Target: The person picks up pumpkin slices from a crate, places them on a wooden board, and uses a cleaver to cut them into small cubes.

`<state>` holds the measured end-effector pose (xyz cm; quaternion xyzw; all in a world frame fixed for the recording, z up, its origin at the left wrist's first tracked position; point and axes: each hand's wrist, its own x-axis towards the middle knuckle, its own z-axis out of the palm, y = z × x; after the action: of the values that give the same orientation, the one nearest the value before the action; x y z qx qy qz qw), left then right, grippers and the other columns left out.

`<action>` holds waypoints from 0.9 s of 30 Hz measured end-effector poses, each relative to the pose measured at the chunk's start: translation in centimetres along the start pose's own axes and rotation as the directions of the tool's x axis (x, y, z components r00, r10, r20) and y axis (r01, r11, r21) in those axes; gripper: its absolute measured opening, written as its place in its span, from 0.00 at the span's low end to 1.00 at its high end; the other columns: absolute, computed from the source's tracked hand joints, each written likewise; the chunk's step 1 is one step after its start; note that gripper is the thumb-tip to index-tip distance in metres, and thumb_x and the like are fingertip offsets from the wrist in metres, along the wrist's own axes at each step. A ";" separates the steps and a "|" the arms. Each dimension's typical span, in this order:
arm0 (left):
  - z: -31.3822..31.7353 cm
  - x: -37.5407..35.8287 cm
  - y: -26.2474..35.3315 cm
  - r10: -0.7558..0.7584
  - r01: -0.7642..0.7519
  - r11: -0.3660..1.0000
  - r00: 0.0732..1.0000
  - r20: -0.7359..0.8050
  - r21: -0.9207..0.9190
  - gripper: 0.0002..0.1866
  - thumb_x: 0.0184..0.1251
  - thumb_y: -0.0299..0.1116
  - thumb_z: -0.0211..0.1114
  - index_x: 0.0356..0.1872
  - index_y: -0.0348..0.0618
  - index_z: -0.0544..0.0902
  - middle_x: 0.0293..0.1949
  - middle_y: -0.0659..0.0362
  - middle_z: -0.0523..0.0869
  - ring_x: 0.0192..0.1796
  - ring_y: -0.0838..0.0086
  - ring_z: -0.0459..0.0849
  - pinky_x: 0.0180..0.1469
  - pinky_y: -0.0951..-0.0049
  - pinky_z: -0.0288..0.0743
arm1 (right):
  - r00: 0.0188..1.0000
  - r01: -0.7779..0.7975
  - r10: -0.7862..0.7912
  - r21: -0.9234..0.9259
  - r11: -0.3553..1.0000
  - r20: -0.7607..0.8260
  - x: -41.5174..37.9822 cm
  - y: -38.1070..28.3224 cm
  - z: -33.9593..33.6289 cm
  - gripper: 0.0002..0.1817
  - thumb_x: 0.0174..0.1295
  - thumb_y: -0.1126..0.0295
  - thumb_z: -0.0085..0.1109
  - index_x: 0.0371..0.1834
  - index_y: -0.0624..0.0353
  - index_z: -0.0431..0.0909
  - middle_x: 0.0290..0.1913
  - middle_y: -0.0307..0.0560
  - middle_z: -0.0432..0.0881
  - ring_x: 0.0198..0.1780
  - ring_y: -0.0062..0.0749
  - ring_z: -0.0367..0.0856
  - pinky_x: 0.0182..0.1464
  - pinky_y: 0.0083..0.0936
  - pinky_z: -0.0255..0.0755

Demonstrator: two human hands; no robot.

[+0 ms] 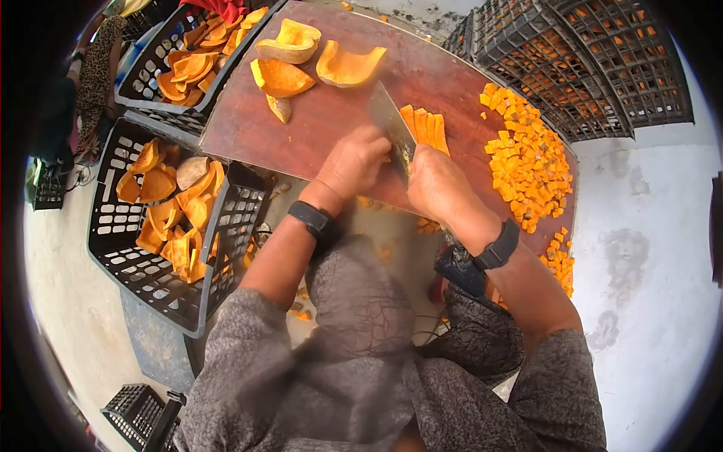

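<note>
My right hand grips the handle of a wide cleaver, whose blade stands edge-down on a red-brown cutting board. Several orange pumpkin strips lie pressed together just right of the blade. My left hand is curled into a fist against the blade's left face; nothing shows inside it. A heap of small pumpkin cubes covers the board's right side. Three large peeled pumpkin chunks rest at the board's far end.
Two black plastic crates of pumpkin slices stand left of the board, one near and one farther. Upturned black crates sit at the upper right. Some cubes have spilled off the board's right edge. The floor is pale concrete.
</note>
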<state>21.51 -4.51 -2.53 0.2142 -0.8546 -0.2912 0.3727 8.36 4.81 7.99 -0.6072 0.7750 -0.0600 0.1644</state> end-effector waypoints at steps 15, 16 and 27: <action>0.2 0.2 -0.5 -0.005 0.005 1.000 1.000 -0.003 0.013 0.02 0.53 0.23 0.62 0.28 0.43 0.79 0.34 0.54 0.80 0.40 0.53 0.82 0.43 0.61 0.79 | 0.999 -0.033 0.033 -0.016 0.999 0.011 0.7 -0.7 0.2 0.09 0.64 0.70 0.53 0.39 0.67 0.74 0.37 0.69 0.82 0.46 0.63 0.82 0.47 0.50 0.76; 0.6 -0.1 -0.5 -0.020 0.021 1.000 1.000 -0.011 0.017 0.02 0.53 0.23 0.62 0.28 0.43 0.79 0.34 0.54 0.80 0.40 0.53 0.82 0.43 0.61 0.79 | 0.999 -0.036 0.036 -0.017 0.999 0.022 0.0 -0.6 0.1 0.09 0.64 0.70 0.53 0.39 0.67 0.74 0.37 0.69 0.82 0.46 0.63 0.82 0.47 0.50 0.76; -1.0 0.1 1.2 -0.005 0.004 1.000 0.999 0.042 0.020 0.03 0.57 0.24 0.62 0.30 0.44 0.80 0.35 0.53 0.81 0.39 0.52 0.81 0.43 0.60 0.79 | 0.982 -0.021 0.030 0.046 0.999 -0.189 3.3 0.5 3.7 0.08 0.62 0.71 0.54 0.38 0.65 0.75 0.34 0.65 0.83 0.40 0.62 0.84 0.43 0.50 0.77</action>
<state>21.98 -4.02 -1.14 0.2137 -0.8647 -0.2880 0.3517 8.42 2.20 3.76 -0.5850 0.7934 -0.1324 0.1037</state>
